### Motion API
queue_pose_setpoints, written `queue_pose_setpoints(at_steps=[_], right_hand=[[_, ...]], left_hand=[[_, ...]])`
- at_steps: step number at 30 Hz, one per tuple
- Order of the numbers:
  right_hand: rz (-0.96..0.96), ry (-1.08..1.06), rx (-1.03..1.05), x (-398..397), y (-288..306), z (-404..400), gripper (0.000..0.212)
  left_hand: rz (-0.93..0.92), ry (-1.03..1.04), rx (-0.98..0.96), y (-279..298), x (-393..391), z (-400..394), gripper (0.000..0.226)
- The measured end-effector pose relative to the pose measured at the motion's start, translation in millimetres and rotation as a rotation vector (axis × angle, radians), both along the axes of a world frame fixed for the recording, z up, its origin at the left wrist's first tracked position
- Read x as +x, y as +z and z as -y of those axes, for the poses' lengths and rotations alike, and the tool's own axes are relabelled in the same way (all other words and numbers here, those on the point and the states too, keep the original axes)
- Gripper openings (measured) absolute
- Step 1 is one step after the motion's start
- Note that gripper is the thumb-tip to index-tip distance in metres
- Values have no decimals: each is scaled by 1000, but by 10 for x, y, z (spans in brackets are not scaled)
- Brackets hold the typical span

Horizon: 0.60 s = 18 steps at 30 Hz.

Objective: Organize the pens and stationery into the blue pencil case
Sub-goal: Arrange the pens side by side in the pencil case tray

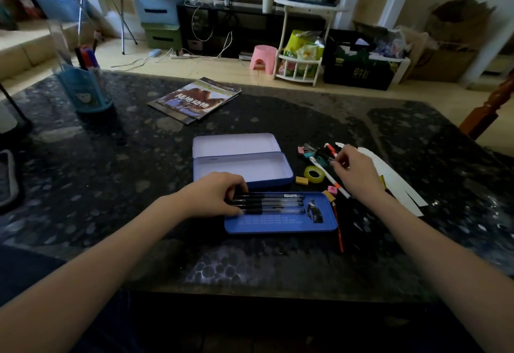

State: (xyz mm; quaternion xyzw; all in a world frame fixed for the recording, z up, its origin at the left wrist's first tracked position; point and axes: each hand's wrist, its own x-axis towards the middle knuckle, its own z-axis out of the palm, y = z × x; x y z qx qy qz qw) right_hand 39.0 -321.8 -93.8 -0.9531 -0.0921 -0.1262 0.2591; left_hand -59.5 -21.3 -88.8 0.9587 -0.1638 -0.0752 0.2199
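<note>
The blue pencil case [278,183] lies open at the table's middle, lid raised, its bottom bare. Just in front of it sits a blue inner tray [278,224] carrying several black pens [272,203] side by side. My left hand [222,194] curls over the left ends of those pens. To the right, my right hand [356,169] hovers over a stationery pile with thumb and fingers pinched together at a dark item; whether it holds anything is unclear. The pile has binder clips [304,152], a white pen [331,178], a tape roll [314,173], a yellow eraser [301,180] and a pink eraser [332,190].
An orange pencil [340,233] lies right of the tray. White paper [397,183] spreads under and beyond my right hand. Books [197,99] lie farther back, and a blue pen holder [83,88] stands at the far left. The table's near edge runs below my forearms.
</note>
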Motion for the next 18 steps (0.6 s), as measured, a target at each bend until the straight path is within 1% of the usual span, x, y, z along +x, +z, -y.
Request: queue_pose_setpoints(at_steps=[2,4,6,8,11,15,18], right_hand=[[-4,114,90,-137,61,-73,9],[-23,217,112,-300,106,-148,8],[-57,299,106,-452,127,-216,7],[-133,376,83,-590,129,-283,7],[-199,479,18,-767,105,-380,6],[-223,529,-53,-880,47,-463,6],[-226,521,-80,-903,3,-493,7]], left_hand=[[-15,4,-12,20,-3,4,37],[-29,10,-32,40,-2,0,35],[-52,30,-66,54,5,-14,31],[-69,53,-112,58,14,-39,22],[-44,76,-151,90,17,-68,9],[-30,93,-146,142,4,-60,9],[-34,89,-95,138,6,-48,11]])
